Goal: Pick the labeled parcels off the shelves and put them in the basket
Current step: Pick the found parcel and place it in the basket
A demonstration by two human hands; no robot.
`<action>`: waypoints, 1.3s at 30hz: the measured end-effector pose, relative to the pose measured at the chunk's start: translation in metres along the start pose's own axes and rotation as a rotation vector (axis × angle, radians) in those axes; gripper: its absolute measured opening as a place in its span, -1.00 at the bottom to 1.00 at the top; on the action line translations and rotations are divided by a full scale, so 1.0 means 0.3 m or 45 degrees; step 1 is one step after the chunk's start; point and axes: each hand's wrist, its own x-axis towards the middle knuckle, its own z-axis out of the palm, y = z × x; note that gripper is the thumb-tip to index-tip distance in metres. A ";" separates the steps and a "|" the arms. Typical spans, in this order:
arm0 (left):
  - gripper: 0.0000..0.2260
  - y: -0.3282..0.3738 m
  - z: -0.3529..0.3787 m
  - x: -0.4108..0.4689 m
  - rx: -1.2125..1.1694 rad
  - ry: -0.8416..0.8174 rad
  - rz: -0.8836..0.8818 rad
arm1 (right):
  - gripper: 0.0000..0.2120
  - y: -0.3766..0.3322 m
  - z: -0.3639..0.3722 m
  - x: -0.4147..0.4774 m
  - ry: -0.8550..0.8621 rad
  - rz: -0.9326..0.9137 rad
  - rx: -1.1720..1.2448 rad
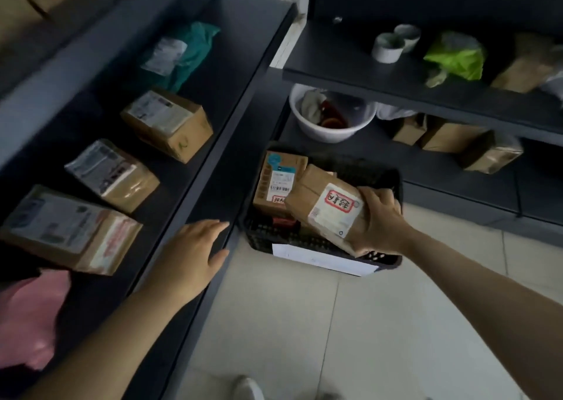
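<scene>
Your biggest risk is the drop itself. The brown parcel (326, 207) in your right hand (379, 221) hangs tilted over the near right part of the black basket (393, 261), and an orange-brown box (278, 180) with a printed label already leans upright against the far left side. Let go from where you are and the parcel may land on that box, tip it, or come to rest propped on the rim and slide out onto the tiled floor. I judge it safer to lower it into the open space before releasing. A white sheet (323, 259) lies over the basket's near edge; a parcel catching it could drag it off.

Your right hand is closed around the near right end of the parcel, thumb on the labelled top face and fingers wrapped underneath, so the grip covers only one end and the far end could sag.

Your left hand (195, 253) is open with fingers spread, resting flat on the front edge of the left shelf (213, 168) and holding nothing. Three labeled boxes, the nearest (70, 229) just left of that hand, wait on the shelf, so much of the picking looks undone.
</scene>
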 end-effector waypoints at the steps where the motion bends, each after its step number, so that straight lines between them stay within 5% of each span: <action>1: -0.54 -0.031 0.052 0.039 0.001 -0.001 -0.017 | 0.14 0.014 0.039 0.062 -0.047 -0.044 -0.024; 8: -0.55 -0.204 0.370 0.221 -0.004 0.060 -0.044 | 0.18 0.119 0.294 0.373 -0.254 -0.199 -0.124; 17: -0.55 -0.275 0.623 0.343 -0.036 0.121 -0.092 | 0.17 0.223 0.403 0.484 -0.216 -0.389 -0.133; 22: -0.54 -0.271 0.650 0.357 -0.058 0.126 -0.124 | 0.17 0.327 0.391 0.484 -0.306 -0.323 -0.320; 39: -0.59 -0.336 0.647 0.330 0.298 0.193 -0.054 | 0.00 0.156 0.699 0.642 -0.223 -0.478 -0.211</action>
